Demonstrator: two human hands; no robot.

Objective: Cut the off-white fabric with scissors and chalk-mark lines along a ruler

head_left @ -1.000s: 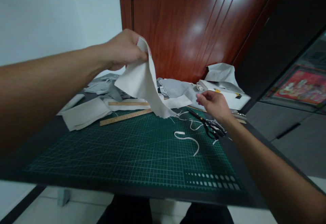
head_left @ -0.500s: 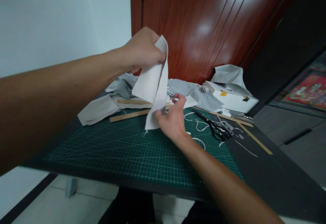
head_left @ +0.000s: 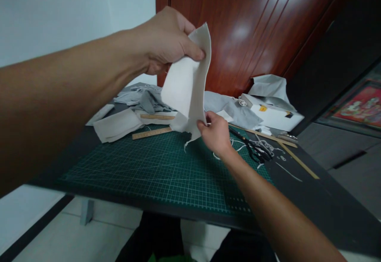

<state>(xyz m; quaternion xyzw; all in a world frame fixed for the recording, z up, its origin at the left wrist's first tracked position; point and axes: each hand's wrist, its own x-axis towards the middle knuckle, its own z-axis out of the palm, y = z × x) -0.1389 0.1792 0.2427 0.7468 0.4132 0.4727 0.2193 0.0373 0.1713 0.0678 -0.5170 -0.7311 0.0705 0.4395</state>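
A white piece of fabric hangs folded in the air over the green cutting mat. Its upper part is pinched in my left hand, thumb on the near face. Lower down, my right hand grips the fabric's right edge between thumb and fingers. The bottom edge looks ragged, with a loose strip of threads dangling. Just right of my right hand lie black scissors among white cord scraps.
Folded white fabric and a wooden ruler lie left of centre. Grey cloth is heaped behind. A white box stands at the back right, and more wooden strips lie on the dark table at right.
My left hand has risen with the fabric, moving slightly right and nearer. My right hand has gone up and right and closed on the fabric's edge; the lower end has lifted off the mat.
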